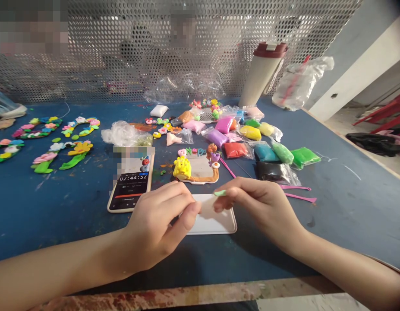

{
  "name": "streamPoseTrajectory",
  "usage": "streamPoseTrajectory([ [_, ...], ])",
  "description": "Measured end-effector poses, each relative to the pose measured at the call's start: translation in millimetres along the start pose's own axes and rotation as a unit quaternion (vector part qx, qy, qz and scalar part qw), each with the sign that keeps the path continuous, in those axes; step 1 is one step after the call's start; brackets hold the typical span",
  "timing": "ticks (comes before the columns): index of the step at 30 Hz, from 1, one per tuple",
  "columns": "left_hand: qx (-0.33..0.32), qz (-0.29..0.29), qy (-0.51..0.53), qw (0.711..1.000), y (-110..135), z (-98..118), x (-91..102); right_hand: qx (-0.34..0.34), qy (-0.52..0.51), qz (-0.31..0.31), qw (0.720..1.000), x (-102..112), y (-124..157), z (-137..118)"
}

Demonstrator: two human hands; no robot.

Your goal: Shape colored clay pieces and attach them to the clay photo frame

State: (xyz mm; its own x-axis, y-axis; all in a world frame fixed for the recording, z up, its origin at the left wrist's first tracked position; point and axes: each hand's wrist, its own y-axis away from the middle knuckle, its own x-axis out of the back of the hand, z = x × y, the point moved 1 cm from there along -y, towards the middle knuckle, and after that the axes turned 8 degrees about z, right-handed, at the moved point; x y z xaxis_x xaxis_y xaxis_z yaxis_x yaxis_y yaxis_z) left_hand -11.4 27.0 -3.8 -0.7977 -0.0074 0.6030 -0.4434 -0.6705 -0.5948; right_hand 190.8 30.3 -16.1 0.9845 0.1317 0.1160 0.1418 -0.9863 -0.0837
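My right hand (254,205) pinches a small piece of light green clay (219,193) between thumb and fingertips. My left hand (169,211) is closed beside it, thumb against the curled fingers; whatever may lie between them is hidden. Both hands are above a white board (212,222) near the table's front. Just beyond the board lies a frame decorated with clay (204,178), with a yellow textured lump (182,168) on its left and small clay figures along its top and right.
A phone (130,194) showing a timer lies left. Several bags of coloured clay (235,150) and pink modelling tools (300,198) are behind and right. Decorated clay rings (80,127) lie far left. A tumbler (261,75) stands by the perforated metal screen (122,56).
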Motion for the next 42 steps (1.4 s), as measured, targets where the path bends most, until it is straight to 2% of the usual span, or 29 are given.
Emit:
streamPoseTrajectory([
  [2, 0.003, -0.004, 0.002, 1.0, 0.8, -0.5, -0.1, -0.019, -0.008, -0.016, 1.0, -0.7, -0.7, -0.4],
  [4, 0.006, -0.004, 0.002, 1.0, 1.6, -0.8, 0.0, -0.021, 0.0, -0.003, 1.0, -0.6, -1.1, -0.3],
  [7, 0.008, -0.005, 0.001, 1.0, 2.3, -1.0, -0.1, -0.007, 0.008, 0.016, 1.0, 0.0, -1.5, 0.8],
  [19, 0.008, -0.012, -0.013, 1.0, 3.0, -3.6, -1.7, 0.026, 0.017, -0.001, 1.0, 0.4, -2.3, 1.0],
  [26, 0.01, -0.021, -0.023, 0.999, 4.4, -3.1, -1.7, -0.009, 0.021, -0.034, 0.999, 1.4, -0.9, 0.6],
  [31, 0.006, -0.018, -0.028, 0.999, 4.8, -3.2, -2.3, -0.027, 0.018, -0.007, 0.999, 1.3, -1.1, 0.3],
  [34, 0.005, -0.021, -0.032, 0.999, 4.9, -3.3, -2.8, -0.056, 0.006, -0.036, 0.998, 0.7, -0.2, 0.2],
  [39, 0.007, -0.025, -0.032, 0.999, 5.7, -4.0, -3.2, -0.037, 0.034, -0.024, 0.998, 0.7, 0.2, 0.2],
  [42, 0.007, -0.03, -0.028, 0.999, 6.0, -4.9, -3.1, -0.06, 0.001, -0.053, 0.997, -0.1, -0.2, 0.5],
])
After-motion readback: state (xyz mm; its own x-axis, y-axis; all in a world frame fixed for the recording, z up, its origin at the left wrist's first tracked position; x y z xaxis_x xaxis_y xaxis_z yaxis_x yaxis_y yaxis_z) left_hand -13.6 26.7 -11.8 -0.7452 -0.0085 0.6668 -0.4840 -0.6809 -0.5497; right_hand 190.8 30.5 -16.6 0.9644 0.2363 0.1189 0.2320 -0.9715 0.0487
